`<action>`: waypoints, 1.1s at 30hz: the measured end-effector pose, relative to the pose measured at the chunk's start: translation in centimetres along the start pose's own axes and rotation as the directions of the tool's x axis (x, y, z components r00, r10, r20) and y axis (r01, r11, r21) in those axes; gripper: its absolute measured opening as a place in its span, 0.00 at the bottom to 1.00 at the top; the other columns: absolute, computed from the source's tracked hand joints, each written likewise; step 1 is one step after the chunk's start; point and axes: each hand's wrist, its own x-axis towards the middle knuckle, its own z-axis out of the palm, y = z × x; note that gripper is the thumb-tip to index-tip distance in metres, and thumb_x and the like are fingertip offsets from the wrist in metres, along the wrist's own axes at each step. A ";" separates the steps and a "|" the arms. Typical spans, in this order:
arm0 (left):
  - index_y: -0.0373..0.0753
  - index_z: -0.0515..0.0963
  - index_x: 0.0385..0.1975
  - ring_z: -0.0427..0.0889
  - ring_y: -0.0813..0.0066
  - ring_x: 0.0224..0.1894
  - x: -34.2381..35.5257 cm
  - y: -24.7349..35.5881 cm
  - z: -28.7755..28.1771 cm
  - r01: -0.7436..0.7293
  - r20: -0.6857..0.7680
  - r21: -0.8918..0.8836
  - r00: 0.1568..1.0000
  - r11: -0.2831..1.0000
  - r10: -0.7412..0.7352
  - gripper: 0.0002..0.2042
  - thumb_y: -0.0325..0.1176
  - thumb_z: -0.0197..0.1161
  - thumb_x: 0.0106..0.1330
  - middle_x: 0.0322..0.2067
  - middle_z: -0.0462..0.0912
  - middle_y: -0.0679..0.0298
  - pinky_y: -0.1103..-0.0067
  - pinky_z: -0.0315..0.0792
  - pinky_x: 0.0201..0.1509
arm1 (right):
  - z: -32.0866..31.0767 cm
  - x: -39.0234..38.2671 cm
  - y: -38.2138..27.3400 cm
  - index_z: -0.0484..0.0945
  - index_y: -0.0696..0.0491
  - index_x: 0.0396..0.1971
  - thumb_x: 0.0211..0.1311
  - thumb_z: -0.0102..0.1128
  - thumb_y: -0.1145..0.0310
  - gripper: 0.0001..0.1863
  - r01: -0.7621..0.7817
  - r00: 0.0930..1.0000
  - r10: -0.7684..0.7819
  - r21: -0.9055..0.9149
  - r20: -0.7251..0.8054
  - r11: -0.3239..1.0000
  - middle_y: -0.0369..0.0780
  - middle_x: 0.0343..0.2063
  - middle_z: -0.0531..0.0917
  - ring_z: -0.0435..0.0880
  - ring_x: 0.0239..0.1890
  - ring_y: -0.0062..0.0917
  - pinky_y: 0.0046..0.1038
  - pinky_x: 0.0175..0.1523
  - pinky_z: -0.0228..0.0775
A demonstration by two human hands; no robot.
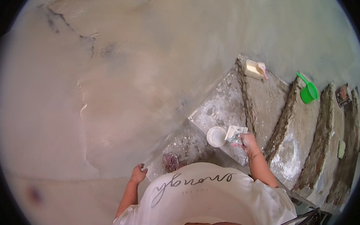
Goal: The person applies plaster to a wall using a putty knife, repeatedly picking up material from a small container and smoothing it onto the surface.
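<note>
My right hand [249, 143] is closed around a flat, pale rectangular scraper [236, 133] smeared with greyish-white paste. Right beside the scraper's left edge is a round white bowl [216, 136], over a stair step [224, 106] spotted with white. Whether the bowl touches the scraper, I cannot tell. My left hand [139, 174] hangs low by the wall [120, 127], its fingers loosely bent and slightly apart, with nothing visible in them. A reddish-purple patch or bundle [171, 162] shows on the lower step between my hands; its kind is unclear.
Rough concrete steps descend or rise toward the right. On them stand a cream tray [253, 70] with a pink-handled brush [263, 70], a green long-handled dipper [309, 93], a dark box-like container [343, 95] and a pale green oblong [341, 149]. Cracks [63, 19] mark the wall.
</note>
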 end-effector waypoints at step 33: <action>0.29 0.69 0.43 0.71 0.48 0.46 0.1 20.5 -3.1 -0.580 0.358 0.320 0.806 0.749 0.471 0.18 0.31 0.59 0.54 0.41 0.74 0.45 0.64 0.66 0.51 | -2.6 -3.0 3.4 0.71 0.64 0.42 0.49 0.50 0.80 0.17 -0.094 0.986 0.103 0.076 -0.132 0.993 0.45 0.38 0.78 0.80 0.37 0.36 0.42 0.38 0.79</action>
